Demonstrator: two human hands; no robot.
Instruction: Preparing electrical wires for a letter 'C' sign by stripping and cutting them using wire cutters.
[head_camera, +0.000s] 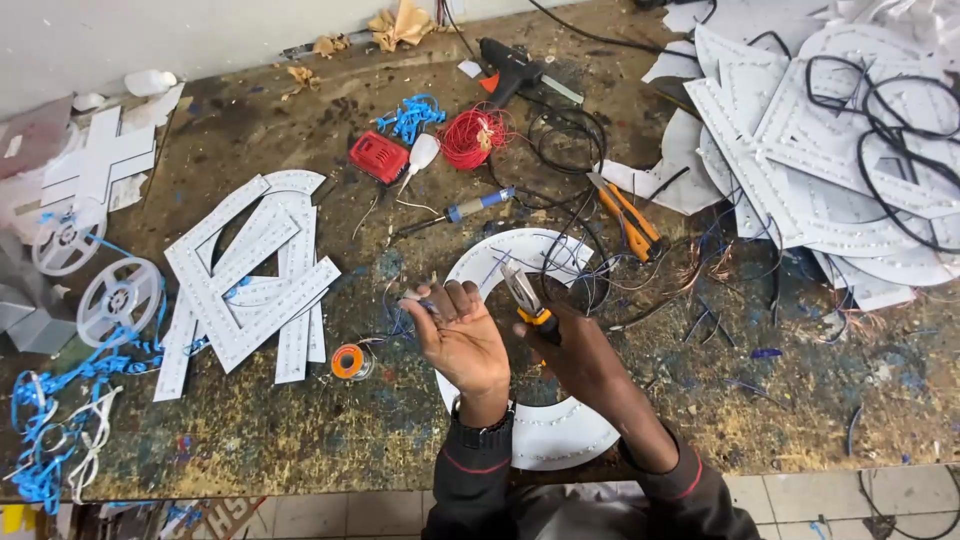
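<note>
Paint-stained and scuffed, the workbench (300, 430) carries a white ring-shaped panel (560, 440) at six o'clock, and above it the left hand (462, 335) is curled shut, pinching thin wires (425, 300), while the right hand (585, 355) is wrapped round yellow-handled pliers (525, 295) whose tip points at those wires. It looks like wire trimming (or stripping), so the next move calls for lining the pliers up squarely on the wire ends; farther off lie a soldering iron (470, 208) at twelve, a red wire coil (472, 137) beyond it, and a glue gun (510, 68).

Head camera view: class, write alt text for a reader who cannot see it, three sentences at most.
A person's left hand pinches thin wires while the right hand holds yellow-handled pliers over a white curved panel. They work at a paint-stained workbench strewn with white letter-shaped panels, a red wire coil and a glue gun.
</note>
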